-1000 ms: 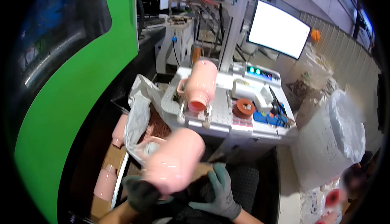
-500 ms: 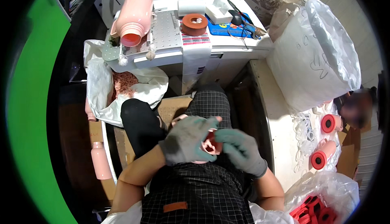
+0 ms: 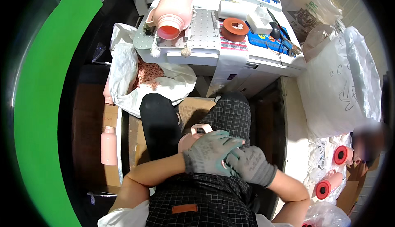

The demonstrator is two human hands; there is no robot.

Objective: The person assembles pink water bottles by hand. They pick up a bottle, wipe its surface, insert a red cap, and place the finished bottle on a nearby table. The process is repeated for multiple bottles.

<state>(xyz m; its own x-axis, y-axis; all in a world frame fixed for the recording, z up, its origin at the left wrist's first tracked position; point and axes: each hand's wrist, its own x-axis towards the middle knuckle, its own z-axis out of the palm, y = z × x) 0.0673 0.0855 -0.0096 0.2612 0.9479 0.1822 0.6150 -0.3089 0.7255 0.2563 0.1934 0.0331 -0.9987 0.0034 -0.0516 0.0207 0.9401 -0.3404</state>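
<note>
A pink bottle with a loop handle (image 3: 187, 143) lies across my lap, its mouth end toward the right. My left hand (image 3: 209, 153), in a grey and green work glove, is wrapped over its body. At the mouth end my right hand (image 3: 253, 167), gloved alike, has its fingers curled in against the left hand's fingers. Both gloves cover most of the mouth; only a small pinkish bit shows between them. What the right fingers hold, if anything, is hidden.
Ahead, a larger pink bottle (image 3: 175, 10) lies on a perforated white platform (image 3: 205, 35) beside a brown tape roll (image 3: 235, 29). Below it, a white bag (image 3: 125, 78) holds pink shavings. Right: a tall white sack (image 3: 329, 87) and red-lidded pink bottles (image 3: 329, 184). Another pink bottle (image 3: 109, 146) is left.
The view has shifted, so the surroundings sit further right. My right hand has closed in over the bottle's mouth, hiding the pink strip there. More of the bottle's handle end now shows.
</note>
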